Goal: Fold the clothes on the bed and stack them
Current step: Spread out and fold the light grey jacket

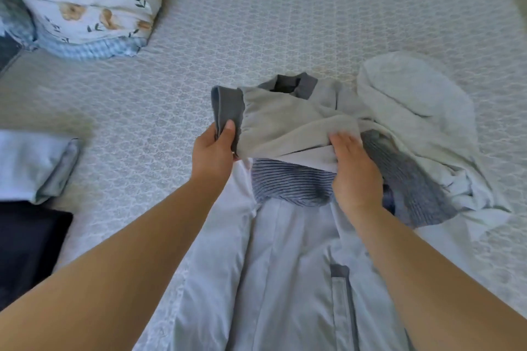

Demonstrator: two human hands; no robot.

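Observation:
A pale grey jacket (288,265) with dark grey ribbed trim lies spread on the patterned bed (256,23), its hood (413,111) bunched at the right. My left hand (214,151) pinches the dark ribbed cuff (225,108) of a sleeve (285,120), which is drawn across the jacket's upper part. My right hand (355,171) grips the sleeve's fabric at its lower edge, fingers curled over it. A ribbed dark band (291,182) shows beneath the sleeve between both hands.
A folded light blue garment (37,165) lies at the left edge, above a dark navy item (25,248). A floral pillow or bundle (91,0) sits at the top left. The bed's far side shows only the patterned cover.

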